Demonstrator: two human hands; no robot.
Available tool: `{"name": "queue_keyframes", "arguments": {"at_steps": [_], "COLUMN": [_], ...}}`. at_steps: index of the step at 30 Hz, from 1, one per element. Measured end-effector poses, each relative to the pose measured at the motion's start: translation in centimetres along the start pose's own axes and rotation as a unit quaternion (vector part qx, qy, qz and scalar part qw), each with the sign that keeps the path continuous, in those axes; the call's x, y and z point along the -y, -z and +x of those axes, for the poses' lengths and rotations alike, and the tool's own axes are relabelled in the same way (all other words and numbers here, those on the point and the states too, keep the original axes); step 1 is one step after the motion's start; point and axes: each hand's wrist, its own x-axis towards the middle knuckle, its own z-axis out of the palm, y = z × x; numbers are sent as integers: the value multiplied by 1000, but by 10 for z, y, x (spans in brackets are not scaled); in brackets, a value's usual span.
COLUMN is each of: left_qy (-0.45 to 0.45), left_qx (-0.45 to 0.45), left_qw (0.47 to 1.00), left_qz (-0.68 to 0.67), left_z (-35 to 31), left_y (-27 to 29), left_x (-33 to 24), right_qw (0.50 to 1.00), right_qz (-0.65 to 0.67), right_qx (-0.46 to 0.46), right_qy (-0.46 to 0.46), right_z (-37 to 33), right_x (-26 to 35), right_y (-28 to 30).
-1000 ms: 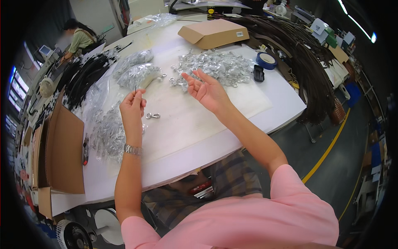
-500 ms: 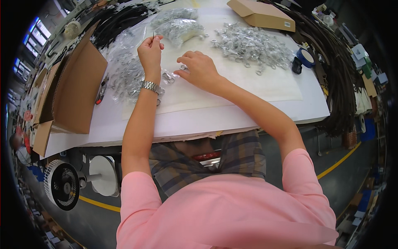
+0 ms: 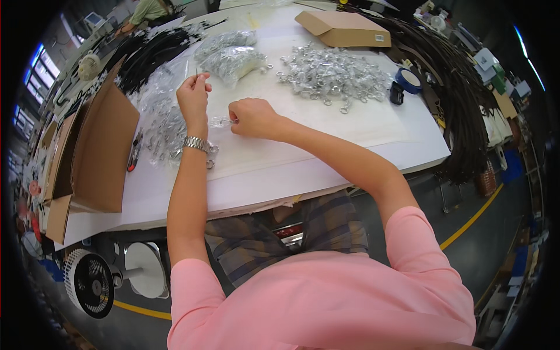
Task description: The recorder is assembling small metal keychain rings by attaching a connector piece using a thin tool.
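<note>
Table [image 3: 274, 169] under metal hardware [image 3: 335, 73], grey floor [image 3: 481, 245]

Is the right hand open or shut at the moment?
Shut: the right hand has its fingers curled inward, with a small metal piece showing at the fingertips.

- The left hand [image 3: 194, 99] pinches a thin dark tool [image 3: 196, 73], tip up.
- The right hand [image 3: 254, 119], fingers curled, grips a small metal piece [image 3: 234, 121] over the white table [image 3: 326, 157].
- Beyond it lies a bagged hardware pile [image 3: 335, 73], near blue tape [image 3: 408, 81].
- An open box [image 3: 106, 154] stands left, red-black cutter [image 3: 134, 153] beside it.
</note>
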Motion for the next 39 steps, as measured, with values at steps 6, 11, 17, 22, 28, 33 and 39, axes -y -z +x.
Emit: {"name": "queue_keyframes", "arguments": {"at_steps": [6, 11, 17, 22, 28, 33, 39], "left_qy": [78, 93, 101, 50, -2, 111, 135], "left_qx": [216, 357, 313, 246, 233, 259, 302], "left_qw": [972, 924, 938, 961, 969, 959, 943], "left_qz": [45, 103, 115, 120, 87, 16, -9], "left_z": [-29, -49, -48, -49, -48, -60, -64], "left_y": [-17, -32, -35, -38, -37, -52, -50], "left_x": [-25, -34, -27, -28, -15, -30, -21], "right_qw": [960, 950, 914, 804, 679, 739, 768], "right_qz": [255, 284, 391, 578, 708, 650, 622], "right_qx": [-98, -80, -74, -48, -14, -61, -72], "right_qy": [-66, -101, -84, -134, -195, -167, -134], "right_z": [-28, -46, -45, -42, -40, -47, -43], "right_x": [-51, -66, -79, -88, -93, -101, -94], "right_y": [20, 32, 34, 27, 21, 22, 27]}}
